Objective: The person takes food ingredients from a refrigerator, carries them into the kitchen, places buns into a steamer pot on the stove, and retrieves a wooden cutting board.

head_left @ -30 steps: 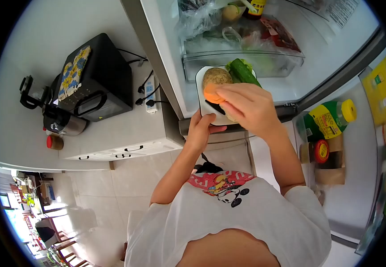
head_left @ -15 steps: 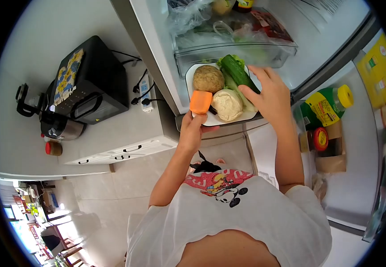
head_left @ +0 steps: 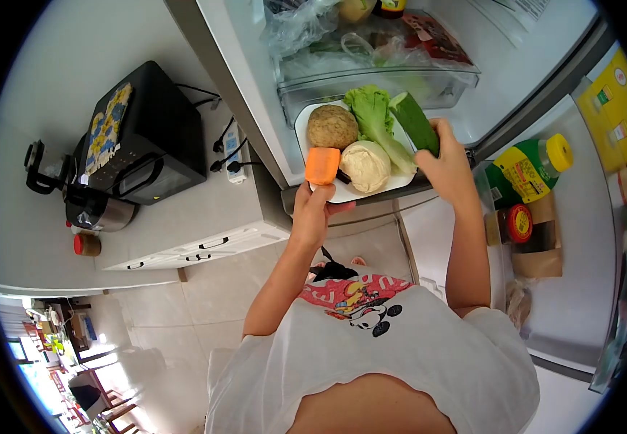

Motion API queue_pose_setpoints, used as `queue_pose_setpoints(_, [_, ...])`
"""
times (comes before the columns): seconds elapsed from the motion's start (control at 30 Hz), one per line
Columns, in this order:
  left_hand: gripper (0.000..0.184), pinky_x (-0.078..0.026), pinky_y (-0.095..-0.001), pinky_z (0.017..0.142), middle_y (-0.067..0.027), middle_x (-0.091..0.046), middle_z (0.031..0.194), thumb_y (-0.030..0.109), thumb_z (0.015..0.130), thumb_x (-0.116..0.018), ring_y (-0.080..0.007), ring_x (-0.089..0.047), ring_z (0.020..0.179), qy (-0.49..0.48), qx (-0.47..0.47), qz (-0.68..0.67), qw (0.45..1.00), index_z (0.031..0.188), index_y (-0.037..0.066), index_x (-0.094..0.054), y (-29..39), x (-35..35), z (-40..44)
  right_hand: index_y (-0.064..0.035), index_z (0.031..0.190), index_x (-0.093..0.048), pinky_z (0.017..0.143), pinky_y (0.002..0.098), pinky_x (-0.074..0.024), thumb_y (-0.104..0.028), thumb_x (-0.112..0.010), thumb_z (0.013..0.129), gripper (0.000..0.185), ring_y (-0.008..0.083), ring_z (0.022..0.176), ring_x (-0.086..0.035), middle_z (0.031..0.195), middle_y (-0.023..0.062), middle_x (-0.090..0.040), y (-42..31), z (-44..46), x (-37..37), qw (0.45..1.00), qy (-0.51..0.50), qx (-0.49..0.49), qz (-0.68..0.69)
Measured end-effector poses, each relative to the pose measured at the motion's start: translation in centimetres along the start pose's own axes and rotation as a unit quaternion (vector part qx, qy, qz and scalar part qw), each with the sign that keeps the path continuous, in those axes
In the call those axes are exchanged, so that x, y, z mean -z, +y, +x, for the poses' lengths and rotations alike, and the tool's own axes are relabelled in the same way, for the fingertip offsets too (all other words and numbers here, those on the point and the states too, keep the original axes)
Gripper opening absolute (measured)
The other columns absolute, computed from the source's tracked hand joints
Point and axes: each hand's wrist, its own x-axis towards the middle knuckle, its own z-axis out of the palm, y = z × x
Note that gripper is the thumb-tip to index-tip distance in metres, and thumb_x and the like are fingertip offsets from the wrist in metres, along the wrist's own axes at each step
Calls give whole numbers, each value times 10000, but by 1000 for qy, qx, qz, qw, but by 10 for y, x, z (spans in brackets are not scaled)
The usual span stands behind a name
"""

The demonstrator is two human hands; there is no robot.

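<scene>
My left hand (head_left: 312, 213) grips the near left edge of a white plate (head_left: 303, 132), its thumb by an orange piece of carrot (head_left: 322, 166). On the plate sit a round brown potato-like vegetable (head_left: 332, 126), a pale round vegetable (head_left: 365, 166) and a green leafy lettuce (head_left: 373, 116). A dark thing between the carrot and the pale vegetable is mostly covered. My right hand (head_left: 446, 165) is closed around the lower end of a cut cucumber (head_left: 413, 121), which is tilted at the plate's right side.
The open fridge has a clear drawer (head_left: 378, 85) holding bagged food behind the plate. On its door stand a green bottle with a yellow cap (head_left: 527, 172) and a red-lidded jar (head_left: 519, 223). At left, a black oven (head_left: 143, 137), a kettle (head_left: 100, 202) and a power strip (head_left: 235, 152) occupy the counter.
My right hand has closed on the cucumber and shifted it rightward, off the lettuce, uncovering the leaves. My left hand still holds the plate.
</scene>
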Motion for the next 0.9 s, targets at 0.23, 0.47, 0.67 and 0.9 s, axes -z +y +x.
queue_pose_setpoints(0.23, [361,-547,-361,681,-62,-511,949,98,772,-436,-166,-566,825,-4,0,6,1000,1108,-29,-403,1,-3,4,-5,966,-498,665,370,-427,-238,-657,639,431,328,756,-570,793,178,-586,-10,-7,3,992,-63,61,-95])
queue_pose_setpoints(0.47, [351,-551,-357,680,-54,-513,944,102,769,-436,-160,-566,820,-11,7,19,1000,1094,-29,-415,-4,-1,5,5,960,-514,658,319,-434,-190,-636,651,385,287,735,-570,815,179,-573,-12,-7,7,996,-73,-30,-35])
queue_pose_setpoints(0.67, [343,-551,-356,678,-53,-514,945,102,770,-432,-157,-567,817,-5,16,17,1000,1089,-25,-423,-4,1,5,28,1005,-513,680,265,-417,-151,-643,660,410,142,733,-520,812,79,-563,5,0,10,987,-62,9,147])
queue_pose_setpoints(0.9, [365,-551,-345,680,-69,-529,960,104,773,-423,-164,-575,835,-13,19,14,1000,1116,-21,-410,-4,3,6,-8,1012,-522,712,244,-401,-97,-662,656,394,111,774,-505,864,39,-544,4,3,21,936,-44,-50,346])
